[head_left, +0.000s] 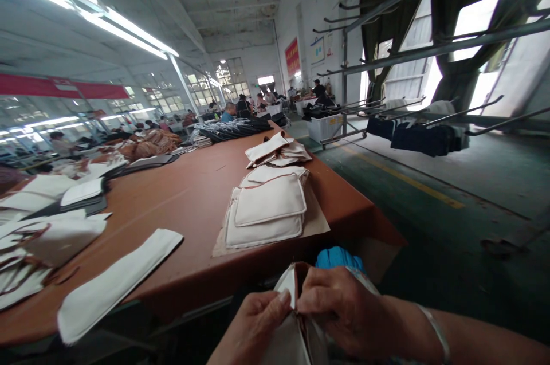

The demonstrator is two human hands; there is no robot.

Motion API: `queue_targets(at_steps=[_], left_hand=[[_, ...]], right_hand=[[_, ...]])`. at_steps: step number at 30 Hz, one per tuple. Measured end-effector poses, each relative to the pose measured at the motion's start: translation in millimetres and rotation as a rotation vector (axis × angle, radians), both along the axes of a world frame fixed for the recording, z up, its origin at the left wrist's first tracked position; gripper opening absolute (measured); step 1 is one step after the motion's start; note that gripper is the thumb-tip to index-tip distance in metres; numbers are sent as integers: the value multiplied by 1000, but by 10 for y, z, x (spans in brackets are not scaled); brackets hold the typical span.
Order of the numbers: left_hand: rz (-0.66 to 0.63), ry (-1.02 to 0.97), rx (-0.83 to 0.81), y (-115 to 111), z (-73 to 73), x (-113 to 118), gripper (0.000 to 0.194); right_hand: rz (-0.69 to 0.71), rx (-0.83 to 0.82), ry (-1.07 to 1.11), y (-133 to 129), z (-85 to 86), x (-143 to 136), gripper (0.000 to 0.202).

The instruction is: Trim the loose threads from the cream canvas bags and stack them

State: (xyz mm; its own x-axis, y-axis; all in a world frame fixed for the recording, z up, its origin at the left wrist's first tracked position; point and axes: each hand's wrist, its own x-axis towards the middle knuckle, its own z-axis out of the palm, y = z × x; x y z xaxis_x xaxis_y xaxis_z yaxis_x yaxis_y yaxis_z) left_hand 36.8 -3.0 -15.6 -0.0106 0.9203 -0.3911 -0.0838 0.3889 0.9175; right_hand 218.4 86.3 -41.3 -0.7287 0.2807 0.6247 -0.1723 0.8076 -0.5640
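Note:
At the bottom centre, my left hand (258,325) pinches the edge of a white piece with brown lining (287,339), its thumb lying on the white material. Close beside it, my right hand (335,302) has its fingers closed on the brown-edged side of the same piece. A dark gap runs down between the two sides of the piece. Just beyond my hands, a stack of white sewn panels (270,201) lies on brown card near the table edge. Behind that stack sits a pile of smaller white pieces (279,150).
The brown table (184,181) stretches ahead. A long white piece (118,285) lies at left, with white and dark pieces beyond. Bright blue fabric (339,258) is beside my right hand. A metal rack (412,50) stands right; people sit farther back.

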Motion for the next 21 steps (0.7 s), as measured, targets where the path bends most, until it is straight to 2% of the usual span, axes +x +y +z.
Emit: queue_targets(at_steps=[3, 6, 8, 9, 12, 14, 17, 21], left_hand=[[-138, 40, -11, 24, -88, -62, 53], [-230, 210, 51, 31, -69, -110, 52], [-301, 325, 97, 15, 1, -116, 50], [-331, 360, 112, 3, 40, -113, 50], [-393, 453, 170, -30, 123, -102, 49], [-404, 523, 215, -39, 145, -96, 48], [-403, 576, 249, -32, 170, -86, 45], [-401, 648, 332, -20, 187, -77, 42]], right_hand=[[-29, 206, -84, 44, -122, 18, 15], [19, 214, -76, 43, -138, 29, 12], [76, 50, -37, 29, -81, 42, 9], [101, -94, -40, 27, -41, 51, 9], [154, -606, -125, 68, 81, 84, 28], [192, -752, -205, 129, 142, 93, 40], [222, -702, -330, 215, 190, 70, 43], [238, -544, -419, 211, 211, 8, 28]])
